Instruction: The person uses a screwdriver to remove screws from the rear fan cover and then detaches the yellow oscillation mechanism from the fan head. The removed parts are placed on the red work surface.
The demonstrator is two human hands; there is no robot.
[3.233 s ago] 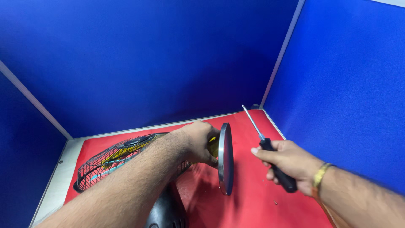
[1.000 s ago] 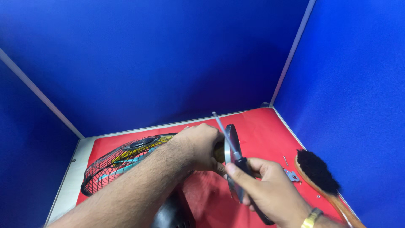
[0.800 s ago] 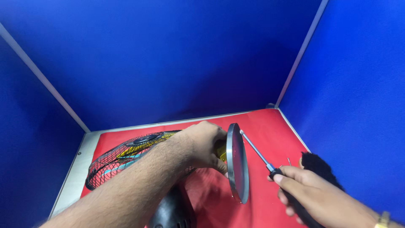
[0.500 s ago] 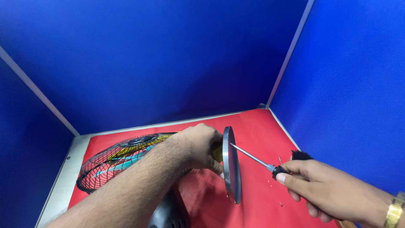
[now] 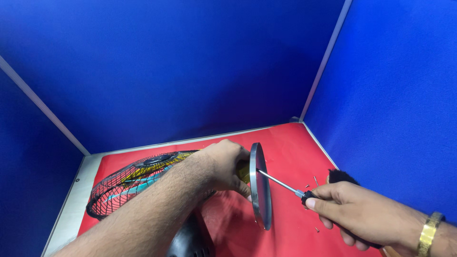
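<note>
1. Left hand (image 5: 223, 164) is wrapped round the yellowish part behind the round grey metal disc (image 5: 260, 186), fingers closed on it, holding the disc on edge above the red mat (image 5: 285, 147).
2. Right hand (image 5: 354, 214) is clamped on the black handle of the screwdriver (image 5: 281, 183); its shaft points up and left, tip touching the disc face near centre.
3. Key relation: screwdriver's long axis runs approx. square to the disc, w/ the right hand nearer its face.
4. Wire fan guard (image 5: 128, 178) lies left, behind the forearm (small screws (image 5: 316, 181) are scattered by the right hand).
</note>
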